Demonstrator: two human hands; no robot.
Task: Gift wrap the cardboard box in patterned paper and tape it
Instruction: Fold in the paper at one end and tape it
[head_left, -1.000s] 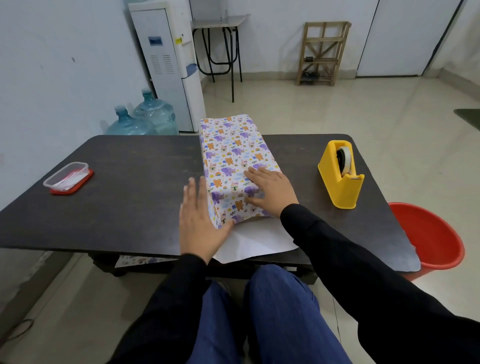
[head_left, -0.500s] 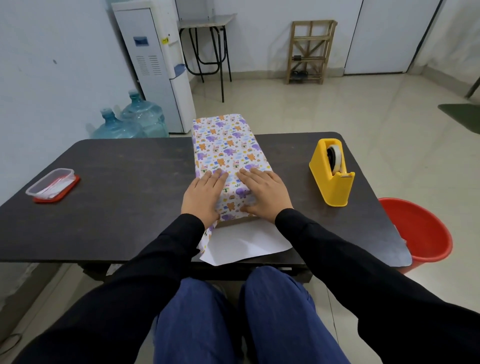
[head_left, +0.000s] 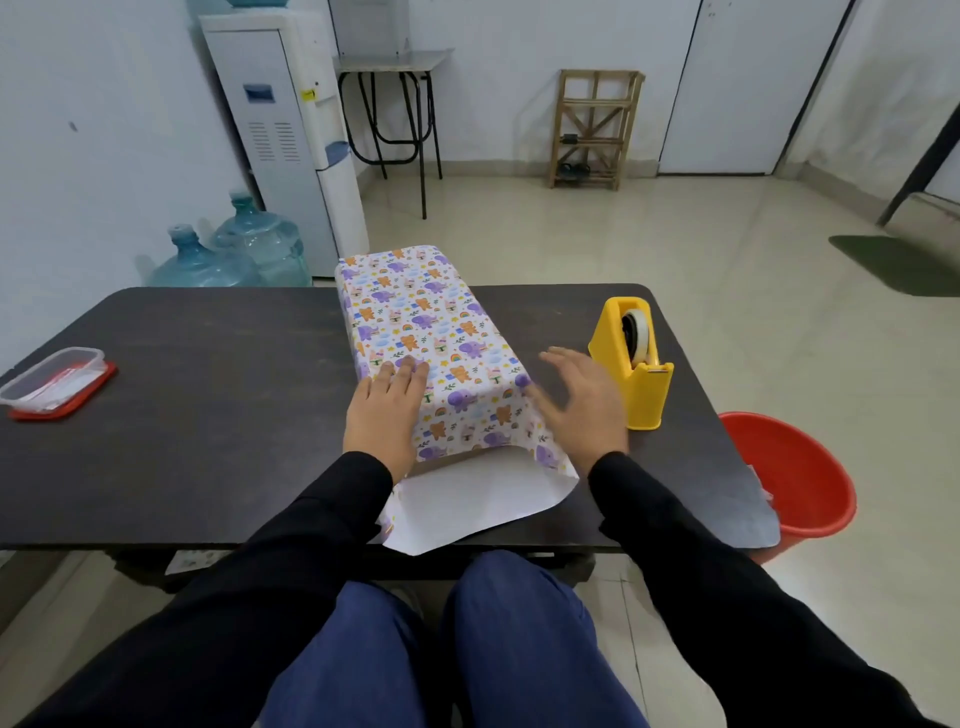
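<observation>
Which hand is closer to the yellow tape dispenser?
Right. The right hand is just beside the tape dispenser, between it and the wrapped box; the left hand rests on the box, farther away.

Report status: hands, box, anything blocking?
Left hand flat on wrapped box. Right hand open, between box and tape dispenser. Near paper flap loose. Nothing blocking.

bench: dark, matt, faint grain
patterned paper: on bench; smooth printed paper, underside plain white
tape dispenser: on bench; yellow plastic, smooth, sl. gloss
tub: on bench; clear plastic w/ red lid
bucket: rt of bench; red plastic, smooth
floor: glossy tile
</observation>
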